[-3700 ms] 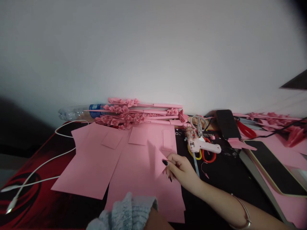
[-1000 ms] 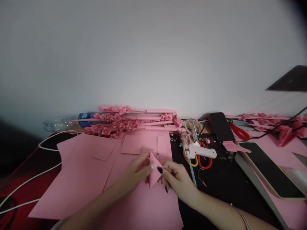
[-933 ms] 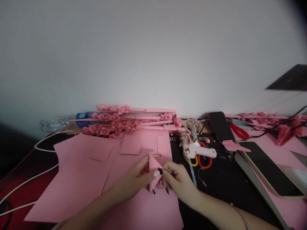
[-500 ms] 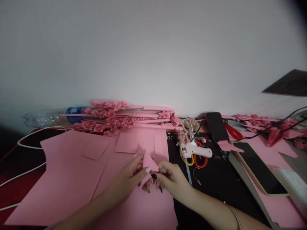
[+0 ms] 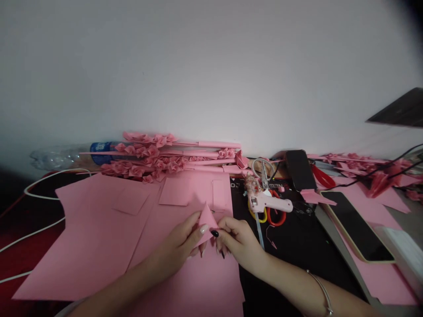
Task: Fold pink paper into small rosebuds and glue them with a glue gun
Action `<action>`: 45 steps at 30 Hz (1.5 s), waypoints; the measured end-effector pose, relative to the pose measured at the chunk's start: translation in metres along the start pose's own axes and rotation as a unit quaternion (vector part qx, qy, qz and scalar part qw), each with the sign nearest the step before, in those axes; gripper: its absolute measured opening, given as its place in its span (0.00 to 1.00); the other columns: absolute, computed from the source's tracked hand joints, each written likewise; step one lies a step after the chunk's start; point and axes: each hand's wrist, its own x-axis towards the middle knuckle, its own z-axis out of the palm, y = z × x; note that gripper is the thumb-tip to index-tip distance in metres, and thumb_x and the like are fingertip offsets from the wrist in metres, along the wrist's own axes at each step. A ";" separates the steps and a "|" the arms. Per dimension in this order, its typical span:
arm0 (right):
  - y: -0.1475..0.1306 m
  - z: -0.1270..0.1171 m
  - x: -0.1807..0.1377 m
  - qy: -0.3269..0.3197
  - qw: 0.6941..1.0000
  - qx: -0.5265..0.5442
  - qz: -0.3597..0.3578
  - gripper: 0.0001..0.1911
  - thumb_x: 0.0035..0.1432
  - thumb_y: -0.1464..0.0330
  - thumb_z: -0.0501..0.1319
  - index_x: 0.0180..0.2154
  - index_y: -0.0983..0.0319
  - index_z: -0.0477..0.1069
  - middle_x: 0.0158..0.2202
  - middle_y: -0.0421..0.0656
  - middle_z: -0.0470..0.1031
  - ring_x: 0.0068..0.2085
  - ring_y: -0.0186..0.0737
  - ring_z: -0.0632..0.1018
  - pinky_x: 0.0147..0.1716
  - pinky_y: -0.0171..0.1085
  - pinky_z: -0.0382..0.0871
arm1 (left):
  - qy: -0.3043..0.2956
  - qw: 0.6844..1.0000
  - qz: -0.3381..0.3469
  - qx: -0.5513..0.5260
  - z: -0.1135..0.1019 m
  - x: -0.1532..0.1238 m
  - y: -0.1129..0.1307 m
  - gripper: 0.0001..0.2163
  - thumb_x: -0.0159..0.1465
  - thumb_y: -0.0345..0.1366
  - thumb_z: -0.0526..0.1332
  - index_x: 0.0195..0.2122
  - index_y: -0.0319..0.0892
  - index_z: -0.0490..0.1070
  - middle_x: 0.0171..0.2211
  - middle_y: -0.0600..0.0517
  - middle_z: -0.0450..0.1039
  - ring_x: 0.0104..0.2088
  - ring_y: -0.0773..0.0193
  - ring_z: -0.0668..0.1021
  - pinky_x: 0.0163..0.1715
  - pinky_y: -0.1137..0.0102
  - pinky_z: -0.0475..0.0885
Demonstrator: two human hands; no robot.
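Note:
Between my two hands is a small piece of folded pink paper (image 5: 207, 220), its pointed tip facing away from me. My left hand (image 5: 185, 237) grips its left side, thumb lying on top and fingers curled beneath. At its right lower corner my right hand (image 5: 236, 240) pinches it between thumb and fingers. The underside of the paper is hidden by the fingers. Below both hands lies a large pink paper sheet (image 5: 205, 281). Just beyond them are a pink paper square (image 5: 173, 191) and a narrow pink strip (image 5: 218, 193).
Pink paper flowers (image 5: 145, 163) lie along the wall beside a plastic bottle (image 5: 62, 157). At right are a glue gun (image 5: 271, 202), scissors (image 5: 276, 215), a dark phone (image 5: 300, 169) and another phone (image 5: 360, 226). A white cable (image 5: 36, 233) loops at left.
The folded paper has turned slightly, so its tip points more directly away and its face shows as a cone-like triangle. Both hands keep hold of it; the whole view has shifted slightly.

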 end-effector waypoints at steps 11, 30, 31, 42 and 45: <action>-0.001 -0.002 0.002 -0.031 0.999 0.014 0.013 0.16 0.61 0.57 0.56 0.27 0.60 0.62 0.18 0.37 0.70 0.17 0.31 0.70 0.18 0.30 0.64 | 0.028 0.991 0.009 0.133 -0.007 -0.003 -0.001 0.13 0.68 0.45 0.50 0.33 0.42 0.65 0.21 0.59 0.60 0.22 0.69 0.64 0.22 0.74 0.59; 0.001 -0.001 0.004 0.035 0.986 0.161 0.036 0.14 0.58 0.61 0.61 0.33 0.59 0.57 0.21 0.33 0.70 0.15 0.26 0.67 0.14 0.26 0.58 | 0.111 0.994 0.013 -0.010 -0.013 0.004 0.007 0.16 0.59 0.40 0.61 0.46 0.39 0.74 0.41 0.46 0.78 0.31 0.61 0.79 0.33 0.67 0.77; 0.001 -0.001 0.004 0.037 0.986 0.160 0.032 0.13 0.58 0.61 0.61 0.33 0.59 0.57 0.21 0.33 0.70 0.16 0.27 0.68 0.14 0.26 0.58 | 0.111 0.994 0.013 -0.009 -0.013 0.004 0.007 0.16 0.59 0.40 0.61 0.46 0.40 0.74 0.40 0.46 0.78 0.31 0.61 0.79 0.34 0.67 0.77; -0.001 -0.002 0.005 0.036 0.995 0.082 0.046 0.10 0.57 0.64 0.61 0.29 0.62 0.66 0.20 0.36 0.69 0.18 0.29 0.69 0.17 0.29 0.62 | 0.089 0.996 0.025 0.019 -0.013 0.002 0.005 0.13 0.60 0.38 0.60 0.45 0.41 0.76 0.42 0.48 0.79 0.36 0.58 0.80 0.35 0.67 0.77; -0.001 -0.002 0.005 0.040 0.994 0.096 0.044 0.11 0.57 0.63 0.61 0.29 0.62 0.64 0.20 0.36 0.70 0.17 0.28 0.68 0.16 0.28 0.62 | 0.102 0.994 0.037 0.030 -0.014 0.002 0.006 0.14 0.59 0.37 0.61 0.46 0.41 0.75 0.41 0.47 0.79 0.33 0.59 0.80 0.34 0.67 0.77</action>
